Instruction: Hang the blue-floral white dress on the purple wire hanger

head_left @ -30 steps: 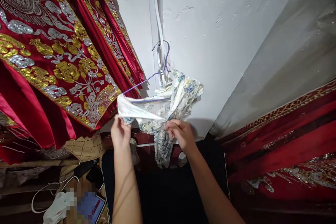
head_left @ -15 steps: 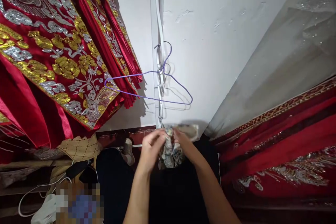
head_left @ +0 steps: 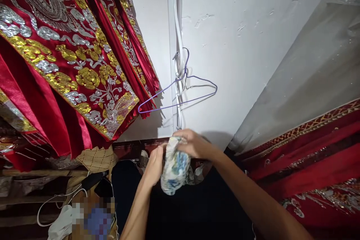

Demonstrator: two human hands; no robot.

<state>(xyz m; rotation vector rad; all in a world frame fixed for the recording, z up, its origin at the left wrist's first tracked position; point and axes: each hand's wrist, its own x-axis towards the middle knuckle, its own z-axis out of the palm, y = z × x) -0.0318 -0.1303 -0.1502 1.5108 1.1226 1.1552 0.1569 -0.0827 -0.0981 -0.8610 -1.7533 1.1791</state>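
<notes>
A white cloth with a blue and yellow flower print (head_left: 174,168) is bunched into a bundle in front of me. My right hand (head_left: 194,143) grips its top, fingers curled over the fabric. Pressed against the bundle's left side is my left hand (head_left: 155,164), its fingers closed on the cloth. Just above the hands a bare purple wire hanger (head_left: 180,92) hangs on the white wall from a white cable (head_left: 177,26).
Red robes with gold and silver embroidery (head_left: 62,60) hang at the left, close to the hanger. A grey sheer curtain (head_left: 303,67) and more red embroidered fabric (head_left: 315,161) fill the right. Cables, a white cloth and clutter (head_left: 64,210) lie at the lower left.
The flowered cloth came off the purple hanger and was gathered down into a bundle between both hands. The hanger now hangs bare and has swung.
</notes>
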